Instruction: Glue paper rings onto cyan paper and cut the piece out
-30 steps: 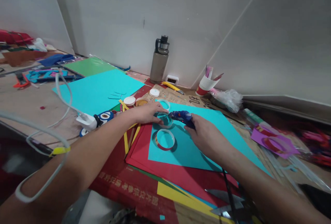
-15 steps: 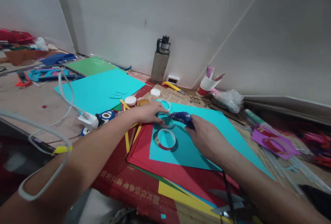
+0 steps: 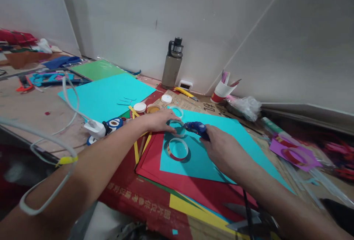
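My left hand [image 3: 161, 120] grips the left side of a paper ring [image 3: 181, 129] that stands on a cyan sheet [image 3: 221, 155]. My right hand [image 3: 219, 144] is wrapped round a dark blue glue gun [image 3: 197, 127], whose tip is at the ring's right side. Nearer me on the sheet sits a second ring [image 3: 177, 158], white inside and red outside. Behind the held ring is a third, pale ring [image 3: 180, 112]. Red sheets [image 3: 193, 186] lie under the cyan one.
Behind stand a grey bottle [image 3: 172, 66], a yellow cutter [image 3: 186, 93] and a paper cup [image 3: 220, 91] with pens. Scissors [image 3: 243, 218] lie front right. A white cable [image 3: 66, 144] loops over my left forearm. Yellow strips [image 3: 136, 150] are left of the sheets.
The glue gun has shifted very slightly right and down with my right hand. My left hand stays at the ring.
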Action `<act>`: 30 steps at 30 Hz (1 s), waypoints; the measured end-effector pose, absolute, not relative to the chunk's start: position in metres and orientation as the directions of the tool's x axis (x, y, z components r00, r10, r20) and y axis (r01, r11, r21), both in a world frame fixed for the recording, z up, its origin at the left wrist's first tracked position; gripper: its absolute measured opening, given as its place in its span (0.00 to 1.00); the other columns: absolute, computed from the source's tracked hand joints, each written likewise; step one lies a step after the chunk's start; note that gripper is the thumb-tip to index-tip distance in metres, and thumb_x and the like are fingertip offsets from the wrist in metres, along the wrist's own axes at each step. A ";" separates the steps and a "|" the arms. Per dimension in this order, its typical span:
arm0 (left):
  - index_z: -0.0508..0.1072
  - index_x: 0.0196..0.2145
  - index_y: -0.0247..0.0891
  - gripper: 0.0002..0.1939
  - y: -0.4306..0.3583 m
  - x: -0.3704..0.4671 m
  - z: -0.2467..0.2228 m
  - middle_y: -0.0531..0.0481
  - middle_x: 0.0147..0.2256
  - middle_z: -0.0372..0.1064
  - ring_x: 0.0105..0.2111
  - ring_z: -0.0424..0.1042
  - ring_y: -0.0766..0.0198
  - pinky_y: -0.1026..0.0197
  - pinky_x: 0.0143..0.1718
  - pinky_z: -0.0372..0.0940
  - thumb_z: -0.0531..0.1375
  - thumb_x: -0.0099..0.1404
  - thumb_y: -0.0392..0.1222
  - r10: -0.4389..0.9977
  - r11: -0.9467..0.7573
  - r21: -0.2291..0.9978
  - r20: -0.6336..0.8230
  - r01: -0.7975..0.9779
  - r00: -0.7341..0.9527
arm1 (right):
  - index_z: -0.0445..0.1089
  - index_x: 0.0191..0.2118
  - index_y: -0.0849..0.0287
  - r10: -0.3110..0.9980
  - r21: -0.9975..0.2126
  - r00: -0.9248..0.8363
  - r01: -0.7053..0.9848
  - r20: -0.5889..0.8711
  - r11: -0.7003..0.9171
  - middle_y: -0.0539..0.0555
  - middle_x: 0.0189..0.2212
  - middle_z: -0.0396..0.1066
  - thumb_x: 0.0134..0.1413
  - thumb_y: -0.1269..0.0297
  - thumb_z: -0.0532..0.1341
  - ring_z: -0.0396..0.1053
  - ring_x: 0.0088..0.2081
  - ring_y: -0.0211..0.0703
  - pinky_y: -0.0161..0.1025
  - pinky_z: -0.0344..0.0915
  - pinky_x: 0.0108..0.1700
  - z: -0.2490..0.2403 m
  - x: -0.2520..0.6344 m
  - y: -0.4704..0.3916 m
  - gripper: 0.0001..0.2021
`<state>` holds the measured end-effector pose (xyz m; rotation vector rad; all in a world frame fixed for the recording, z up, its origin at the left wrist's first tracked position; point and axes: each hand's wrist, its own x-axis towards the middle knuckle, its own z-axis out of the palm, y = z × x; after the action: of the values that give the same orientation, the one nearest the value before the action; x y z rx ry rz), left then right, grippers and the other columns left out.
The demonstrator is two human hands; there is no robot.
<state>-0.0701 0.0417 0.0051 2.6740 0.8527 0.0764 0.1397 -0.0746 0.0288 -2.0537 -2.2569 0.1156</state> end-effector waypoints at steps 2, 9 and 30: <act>0.67 0.57 0.43 0.26 0.042 -0.070 0.005 0.44 0.48 0.64 0.49 0.64 0.57 0.60 0.51 0.57 0.61 0.62 0.49 0.577 -0.763 0.323 -0.053 0.560 0.815 | 0.65 0.39 0.60 0.995 -0.108 -0.094 0.989 0.021 0.096 0.59 0.38 0.72 0.60 0.67 0.54 0.70 0.37 0.47 0.38 0.54 0.33 0.028 0.138 -0.073 0.05; 0.68 0.56 0.45 0.25 0.041 -0.071 0.004 0.46 0.47 0.65 0.47 0.63 0.59 0.60 0.49 0.57 0.61 0.62 0.49 0.576 -0.761 0.334 -0.044 0.556 0.816 | 0.66 0.42 0.60 0.993 -0.134 -0.111 0.984 0.045 0.116 0.60 0.41 0.72 0.61 0.65 0.54 0.70 0.38 0.49 0.39 0.55 0.34 0.022 0.139 -0.067 0.07; 0.67 0.58 0.42 0.28 0.043 -0.069 0.003 0.44 0.47 0.62 0.48 0.62 0.56 0.58 0.51 0.57 0.62 0.60 0.48 0.576 -0.763 0.330 -0.040 0.555 0.816 | 0.66 0.43 0.59 0.984 -0.279 -0.151 0.945 0.095 0.172 0.59 0.41 0.72 0.60 0.65 0.56 0.70 0.41 0.48 0.38 0.60 0.38 0.008 0.143 -0.059 0.07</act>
<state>-0.0693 0.0431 0.0026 2.6727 0.8582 0.0909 0.1425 -0.0589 0.0083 -1.8587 -2.1954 0.2236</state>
